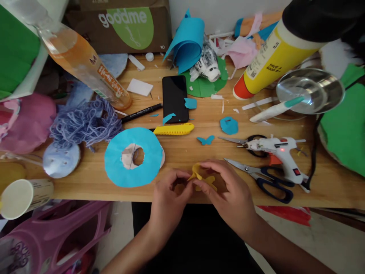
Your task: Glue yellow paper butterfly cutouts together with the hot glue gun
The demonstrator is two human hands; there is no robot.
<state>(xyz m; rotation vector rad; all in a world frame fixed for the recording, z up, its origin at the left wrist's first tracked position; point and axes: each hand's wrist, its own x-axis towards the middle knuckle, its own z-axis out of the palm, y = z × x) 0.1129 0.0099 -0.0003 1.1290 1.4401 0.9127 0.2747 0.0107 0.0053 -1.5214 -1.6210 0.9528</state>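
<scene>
Together, both hands pinch a yellow paper cutout [203,178].
Left hand [168,199] and right hand [232,196] curl their fingertips narrowly around it; the fingers hide its shape.

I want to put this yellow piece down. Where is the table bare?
Bare wood lies between the blue ring, the cutter and the yellow piece, and between the cord and the green paper. The back edge and the yarn side are crowded.

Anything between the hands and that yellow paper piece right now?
Nothing visible. The left hand and right hand both pinch the yellow paper at the table's near edge. The blue-handled scissors lie apart to the right, the blue ring apart to the left.
</scene>
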